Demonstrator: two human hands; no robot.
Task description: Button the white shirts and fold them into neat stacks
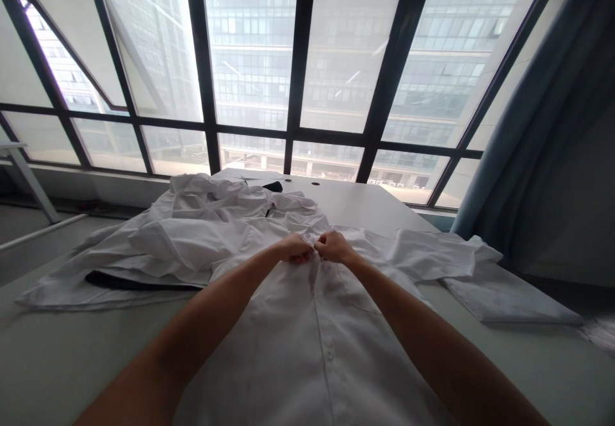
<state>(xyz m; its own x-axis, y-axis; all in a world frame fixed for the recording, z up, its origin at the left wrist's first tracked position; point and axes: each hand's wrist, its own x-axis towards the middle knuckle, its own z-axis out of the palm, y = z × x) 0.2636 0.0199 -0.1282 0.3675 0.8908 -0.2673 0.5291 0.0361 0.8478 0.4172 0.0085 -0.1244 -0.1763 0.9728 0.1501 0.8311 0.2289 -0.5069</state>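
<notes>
A white button-up shirt (269,343) lies front side up on the table, its collar end away from me and one short sleeve (432,256) spread out to the right. Near the collar, my left hand (295,248) pinches one edge of the front opening. Just beside it, my right hand (332,247) is closed on the other edge, the two hands almost touching. Below them the placket runs down toward me, with a small button (329,353) showing. Whatever lies right between my fingertips is too small to make out.
More white garments (187,240) lie heaped at the left, with a black strip (139,282) along one. Flat white cloth (509,294) lies on the right of the white table (48,362). Behind are windows (250,54) and a grey-blue curtain (519,106).
</notes>
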